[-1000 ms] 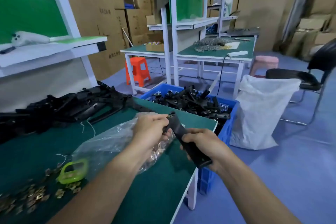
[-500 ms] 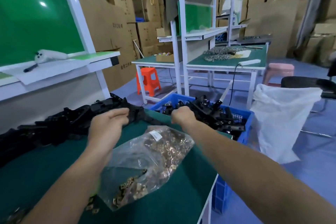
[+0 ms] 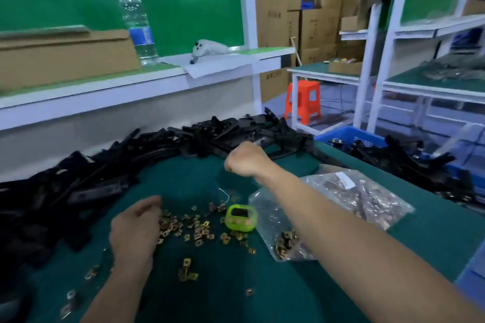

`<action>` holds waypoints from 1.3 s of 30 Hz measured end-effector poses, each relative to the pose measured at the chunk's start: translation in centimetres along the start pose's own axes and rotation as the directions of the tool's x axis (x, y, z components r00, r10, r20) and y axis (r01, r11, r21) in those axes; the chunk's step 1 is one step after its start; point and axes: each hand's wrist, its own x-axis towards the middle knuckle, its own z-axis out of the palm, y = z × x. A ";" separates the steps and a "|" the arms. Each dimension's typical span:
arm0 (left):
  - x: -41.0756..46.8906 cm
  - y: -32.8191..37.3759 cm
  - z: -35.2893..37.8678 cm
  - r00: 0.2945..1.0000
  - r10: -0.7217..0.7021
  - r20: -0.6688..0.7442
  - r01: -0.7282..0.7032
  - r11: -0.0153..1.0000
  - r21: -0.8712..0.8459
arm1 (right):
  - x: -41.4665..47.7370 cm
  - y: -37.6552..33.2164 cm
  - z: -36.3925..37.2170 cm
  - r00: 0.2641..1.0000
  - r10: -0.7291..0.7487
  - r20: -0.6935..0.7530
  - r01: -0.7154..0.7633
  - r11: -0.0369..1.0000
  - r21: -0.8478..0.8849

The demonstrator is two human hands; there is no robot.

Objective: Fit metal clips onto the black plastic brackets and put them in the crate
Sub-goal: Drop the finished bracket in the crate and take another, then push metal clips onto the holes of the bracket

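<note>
Green desk [image 3: 262, 283] carries loose metal clips [image 3: 194, 228] at the left hand [image 3: 136, 228] and piled black plastic brackets [image 3: 105, 165] beyond the right hand [image 3: 245, 160]. Both hands are curled and well apart; whether they hold anything cannot be told. To their right the crate [image 3: 362, 136] is part-filled, and many brackets are left.

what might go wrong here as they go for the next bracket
The right hand is by the tangled bracket pile; pulling one may drag others. Its forearm crosses over the bag of clips and could snag and spill it. The left hand could scatter the loose clips beside it.
</note>
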 end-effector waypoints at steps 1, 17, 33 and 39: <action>0.5 -0.7 -1.5 0.999 -0.013 -0.050 0.015 0.999 0.043 | 0.7 -0.6 1.5 0.999 0.006 0.032 -0.007 0.999 0.035; 4.3 -8.0 -10.7 0.990 0.100 0.101 -0.142 0.693 0.707 | 9.5 -4.8 18.2 0.976 -0.093 0.195 0.141 0.959 -0.248; 4.5 -8.4 -10.9 0.977 0.167 0.132 -0.213 0.744 0.633 | 7.5 -12.5 33.2 0.776 -0.618 0.126 0.525 0.522 -0.672; 4.3 -8.3 -10.7 0.972 0.210 0.110 -0.229 0.720 0.655 | 4.9 -11.0 25.8 0.829 -0.535 -0.162 0.384 0.755 -0.532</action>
